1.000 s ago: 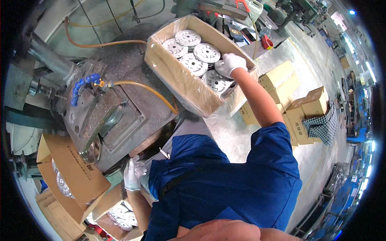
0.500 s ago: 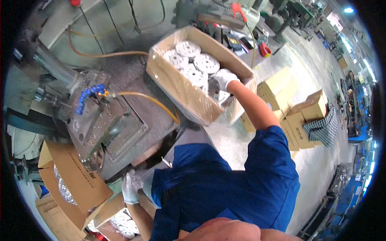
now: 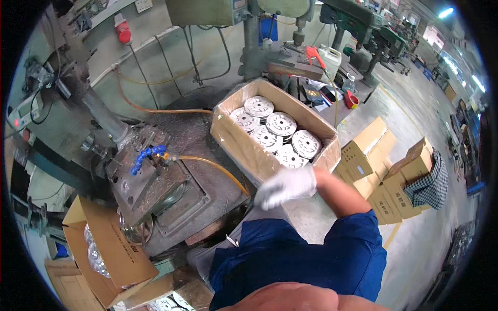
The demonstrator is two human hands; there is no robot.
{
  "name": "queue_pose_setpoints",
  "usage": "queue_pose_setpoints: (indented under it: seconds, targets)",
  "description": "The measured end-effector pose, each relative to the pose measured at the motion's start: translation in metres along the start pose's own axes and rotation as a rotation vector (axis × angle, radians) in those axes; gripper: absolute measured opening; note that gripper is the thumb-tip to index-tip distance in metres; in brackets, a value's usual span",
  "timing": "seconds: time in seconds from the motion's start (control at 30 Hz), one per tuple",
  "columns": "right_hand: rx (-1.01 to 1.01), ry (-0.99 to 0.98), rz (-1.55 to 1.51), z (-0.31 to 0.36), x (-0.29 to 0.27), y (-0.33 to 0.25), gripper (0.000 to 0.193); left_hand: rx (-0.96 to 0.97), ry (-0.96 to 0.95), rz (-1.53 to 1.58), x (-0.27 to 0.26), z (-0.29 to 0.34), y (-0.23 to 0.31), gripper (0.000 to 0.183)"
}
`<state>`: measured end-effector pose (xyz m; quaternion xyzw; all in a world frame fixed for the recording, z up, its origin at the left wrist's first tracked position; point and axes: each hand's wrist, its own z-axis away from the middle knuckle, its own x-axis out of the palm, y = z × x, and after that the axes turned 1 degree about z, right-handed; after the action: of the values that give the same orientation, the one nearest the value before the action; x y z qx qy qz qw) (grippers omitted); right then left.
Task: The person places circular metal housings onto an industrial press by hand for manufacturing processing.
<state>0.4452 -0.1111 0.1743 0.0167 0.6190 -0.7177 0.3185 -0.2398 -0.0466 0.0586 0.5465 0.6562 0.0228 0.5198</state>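
Observation:
My right hand, in a white glove, is just in front of the near corner of a large cardboard box. Motion smears its fingers, and no held thing shows in it. Inside the box lie several round silvery-white metal discs with cut-out holes, stacked in piles. My left hand is out of sight. At the lower left, an open carton holds shiny round metal parts wrapped in clear plastic. Below it, more metal discs show partly in a lower box.
On my left stands a drill-type machine with a metal table, a blue jointed hose and an orange hose. Closed cartons and a checked cloth are at the right. A white jug stands on the bench behind.
My right hand has come out of the big box, back toward my body. My left hand has left the view. The whole view has shifted, showing more of the far wall and machines.

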Motion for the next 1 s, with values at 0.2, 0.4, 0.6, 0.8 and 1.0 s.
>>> queue_pose_setpoints:
  seconds: [0.2,0.4,0.6,0.8,1.0]
  targets:
    - [0.008,-0.393,-0.151,-0.085,0.101,0.044,0.042,0.011,-0.010,0.004,0.030,0.019,-0.022,0.047]
    - [-0.059,-0.318,0.069,-0.097,0.129,0.063,0.047,0.080,-0.066,0.012,0.063,0.032,-0.016,0.050]
    - [0.052,-0.143,0.238,-0.092,0.118,0.051,0.044,0.162,-0.157,0.017,0.110,0.051,0.010,0.053]
    - [0.200,-0.334,-0.349,-0.128,0.158,0.093,0.043,0.245,-0.234,0.005,0.151,0.069,0.042,0.057]
    - [0.257,-0.479,-1.534,-0.149,0.212,0.197,0.046,0.345,-0.305,0.007,0.203,0.083,0.096,0.061]
